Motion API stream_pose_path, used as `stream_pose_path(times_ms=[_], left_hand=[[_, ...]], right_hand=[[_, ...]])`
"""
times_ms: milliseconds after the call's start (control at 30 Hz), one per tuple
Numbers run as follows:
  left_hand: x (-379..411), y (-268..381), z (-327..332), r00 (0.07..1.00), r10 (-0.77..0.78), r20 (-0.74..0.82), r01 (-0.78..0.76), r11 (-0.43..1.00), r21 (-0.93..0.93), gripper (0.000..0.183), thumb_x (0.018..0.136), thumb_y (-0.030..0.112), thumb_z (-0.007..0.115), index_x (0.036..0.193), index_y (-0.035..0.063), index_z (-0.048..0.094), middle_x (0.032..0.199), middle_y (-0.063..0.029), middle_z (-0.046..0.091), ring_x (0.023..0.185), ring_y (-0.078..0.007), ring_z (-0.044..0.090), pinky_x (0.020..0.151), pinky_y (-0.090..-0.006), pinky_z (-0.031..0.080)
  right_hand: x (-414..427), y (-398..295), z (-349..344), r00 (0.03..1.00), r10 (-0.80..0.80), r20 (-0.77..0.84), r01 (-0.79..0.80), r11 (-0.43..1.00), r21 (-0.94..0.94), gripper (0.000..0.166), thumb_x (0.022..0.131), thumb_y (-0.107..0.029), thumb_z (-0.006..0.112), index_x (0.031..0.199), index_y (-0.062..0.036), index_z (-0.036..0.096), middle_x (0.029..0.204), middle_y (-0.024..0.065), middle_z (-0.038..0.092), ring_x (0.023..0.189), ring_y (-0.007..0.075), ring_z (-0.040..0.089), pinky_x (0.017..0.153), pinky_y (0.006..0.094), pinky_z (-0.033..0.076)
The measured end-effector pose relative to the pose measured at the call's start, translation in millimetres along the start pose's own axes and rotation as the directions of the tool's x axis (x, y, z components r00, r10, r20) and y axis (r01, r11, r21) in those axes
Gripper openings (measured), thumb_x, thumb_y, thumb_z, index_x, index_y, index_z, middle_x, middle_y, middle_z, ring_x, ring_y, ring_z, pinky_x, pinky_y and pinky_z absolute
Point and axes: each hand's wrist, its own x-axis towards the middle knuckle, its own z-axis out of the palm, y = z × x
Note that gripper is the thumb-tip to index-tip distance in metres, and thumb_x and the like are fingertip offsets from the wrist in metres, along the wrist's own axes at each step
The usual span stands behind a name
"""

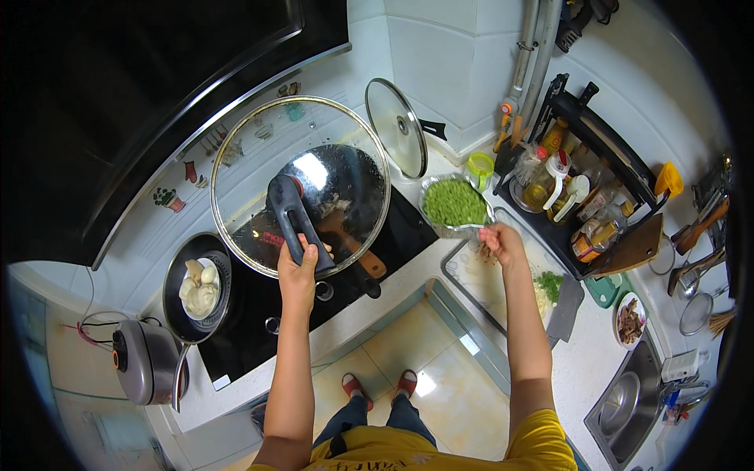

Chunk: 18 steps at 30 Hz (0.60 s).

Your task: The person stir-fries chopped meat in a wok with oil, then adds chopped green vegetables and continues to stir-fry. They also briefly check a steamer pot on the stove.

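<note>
My left hand (304, 265) is closed around the black handle of a large glass lid (365, 235), held tilted above the hob. Through the glass I see a dark wok (336, 156) with a little food in it and a wooden spatula (353, 246). At the rim of a metal dish of chopped green vegetables (453, 202) are the fingertips of my right hand (498, 240); whether they grip it, I cannot tell. Below that hand lies a cutting board (471, 277) with chopped green herbs (549, 285), pale minced bits and a cleaver (567, 309).
A frying pan (171, 282) holding a plate of pale food sits on the hob's left, beside an electric cooker (144, 362). Another glass lid (396, 126) leans at the wall. At right stand a bottle rack (530, 235), a meat plate (619, 335) and a sink (642, 377).
</note>
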Motion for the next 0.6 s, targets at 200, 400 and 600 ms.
stream_pose_path(times_ms=[200, 400, 600], left_hand=[[7, 6, -10, 1.000, 0.016, -0.018, -0.016, 0.999, -0.042, 0.025, 0.082, 0.019, 0.054, 0.097, 0.0016, 0.043, 0.079, -0.0102, 0.056, 0.069, -0.0161, 0.055, 0.066, -0.0279, 0.046], [14, 7, -10, 0.998, 0.035, -0.047, -0.037, 0.998, -0.044, 0.026, 0.081, 0.020, 0.055, 0.096, 0.0022, 0.044, 0.078, -0.0100, 0.056, 0.068, -0.0162, 0.055, 0.064, -0.0273, 0.046], [16, 4, -17, 0.997, 0.028, -0.069, -0.031, 0.999, -0.045, 0.027, 0.081, 0.021, 0.056, 0.096, 0.0019, 0.044, 0.078, -0.0100, 0.057, 0.068, -0.0162, 0.055, 0.064, -0.0276, 0.046]], right_hand=[[-7, -30, 159, 0.923, -0.326, 0.203, 0.375, 0.883, -0.283, 0.025, 0.075, 0.003, 0.038, 0.096, 0.0117, 0.047, 0.073, 0.0192, 0.059, 0.055, 0.0225, 0.060, 0.046, 0.0240, 0.050], [40, -3, 240, 0.456, -0.433, 0.777, 0.846, -0.059, -0.529, 0.023, 0.071, -0.001, 0.043, 0.088, 0.0010, 0.059, 0.057, 0.0188, 0.055, 0.053, 0.0287, 0.057, 0.054, 0.0378, 0.046], [54, 26, 250, 0.296, -0.309, 0.904, 0.803, -0.432, -0.411, 0.017, 0.071, -0.004, 0.047, 0.083, -0.0005, 0.057, 0.064, 0.0207, 0.055, 0.059, 0.0353, 0.054, 0.057, 0.0413, 0.044]])
